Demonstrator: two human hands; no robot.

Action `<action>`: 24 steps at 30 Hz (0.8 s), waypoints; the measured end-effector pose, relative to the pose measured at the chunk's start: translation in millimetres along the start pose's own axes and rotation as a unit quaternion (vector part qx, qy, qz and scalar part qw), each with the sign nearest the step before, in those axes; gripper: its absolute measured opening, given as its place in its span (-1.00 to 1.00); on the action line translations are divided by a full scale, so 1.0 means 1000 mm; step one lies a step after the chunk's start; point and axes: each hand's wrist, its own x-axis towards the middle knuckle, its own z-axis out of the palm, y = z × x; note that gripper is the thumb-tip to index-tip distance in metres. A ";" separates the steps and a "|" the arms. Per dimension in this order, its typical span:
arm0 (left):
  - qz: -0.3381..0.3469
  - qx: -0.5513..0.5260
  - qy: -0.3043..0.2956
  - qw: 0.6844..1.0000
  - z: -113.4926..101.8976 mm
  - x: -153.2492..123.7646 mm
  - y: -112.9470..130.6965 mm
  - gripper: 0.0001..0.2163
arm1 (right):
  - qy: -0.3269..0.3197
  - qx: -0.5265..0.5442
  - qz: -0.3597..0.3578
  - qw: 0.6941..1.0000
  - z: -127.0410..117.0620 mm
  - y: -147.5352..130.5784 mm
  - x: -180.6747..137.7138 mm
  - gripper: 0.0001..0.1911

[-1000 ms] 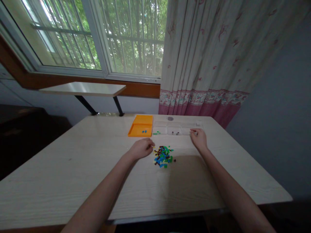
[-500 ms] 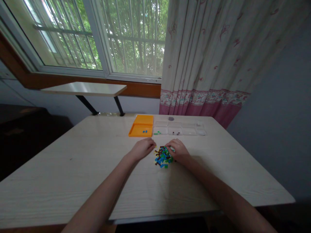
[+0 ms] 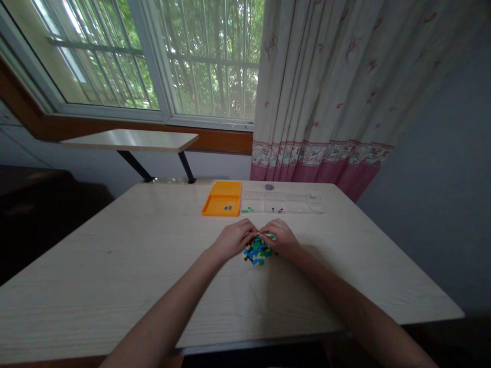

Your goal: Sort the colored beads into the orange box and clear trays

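Note:
A small heap of tiny toy bricks (image 3: 256,253), blue, green, brown and pale yellow, lies on the table between and just below my hands. My left hand (image 3: 233,240) reaches over the heap's left upper edge, thumb and fingers pinched on a tiny yellow brick (image 3: 258,233). From the other side my right hand (image 3: 283,238) comes in over the heap, its fingers closed, the tips meeting the left fingertips at the yellow brick. Whether the right fingers hold another small piece is hidden.
Beyond the hands, an open orange case (image 3: 221,205) holds a few blue bricks. To its right, a clear compartment tray (image 3: 297,205) has green and dark pieces in separate compartments. A raised white shelf (image 3: 132,139) stands at the back left of the wooden table (image 3: 126,271).
My left hand has moved right with the yellow brick, over the heap, until its fingertips meet those of my right hand. My right hand stays nearly in place.

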 end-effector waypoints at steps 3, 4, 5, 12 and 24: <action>0.002 -0.002 0.002 1.000 -0.001 0.000 0.002 -0.82 | 0.012 0.008 -0.009 1.000 0.000 -0.001 0.000 -0.93; 0.002 -0.002 0.003 1.000 -0.001 0.000 0.002 -0.82 | 0.014 0.010 -0.013 1.000 0.000 -0.001 0.000 -0.93; 0.001 -0.002 0.004 1.000 -0.001 0.000 0.002 -0.82 | 0.015 0.011 -0.016 1.000 0.000 0.000 0.000 -0.93; -0.016 0.026 0.007 1.000 -0.004 0.000 -0.007 -0.79 | 0.169 0.022 -0.004 0.985 -0.018 0.011 0.005 -0.90; -0.005 0.112 -0.043 0.993 0.000 -0.001 -0.020 -0.77 | 0.342 0.031 0.053 0.938 -0.052 0.019 0.008 -0.89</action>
